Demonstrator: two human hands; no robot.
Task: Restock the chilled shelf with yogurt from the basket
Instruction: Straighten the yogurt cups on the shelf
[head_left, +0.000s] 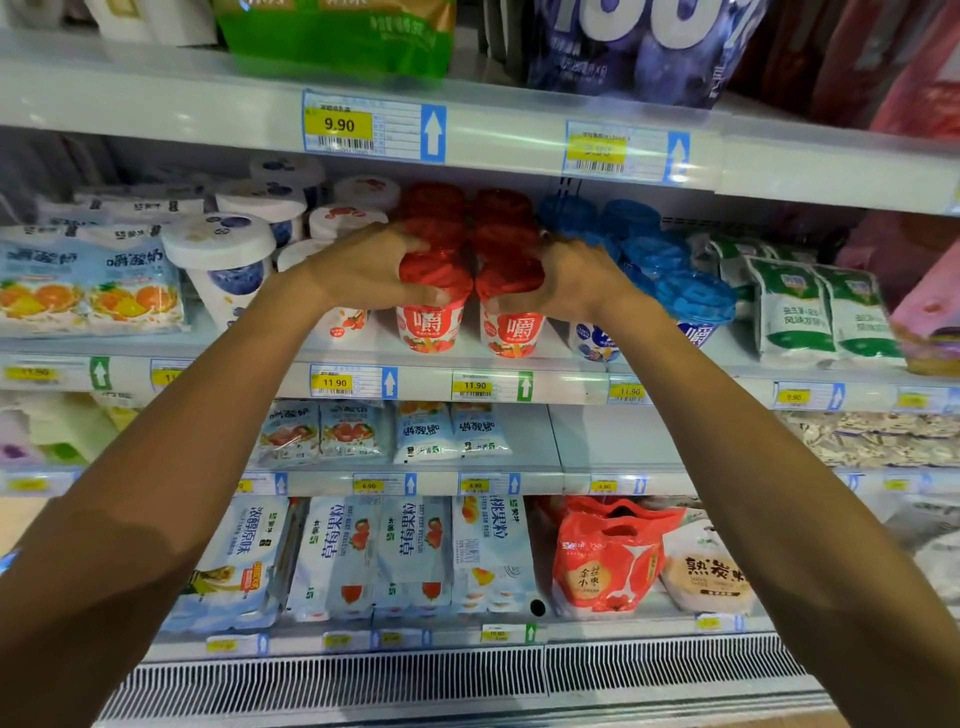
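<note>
Red-lidded yogurt cups, one under each of my hands, at the front of the chilled shelf (467, 358).

My left hand (363, 270) is wrapped over the left red-lidded cup (431, 312), fingers curled on its foil lid, thumb against its side; my right hand (571, 280) grips the right red-lidded cup (511, 322) the same way. The two cups stand upright, just beside each other between my hands, with more red lids in rows behind them. Left of my left hand sit white blueberry cups (223, 260); right of my right hand, blue-lidded cups (691, 301). Below my wrists run the yellow price tags (332, 383). I see no basket from here.
</note>
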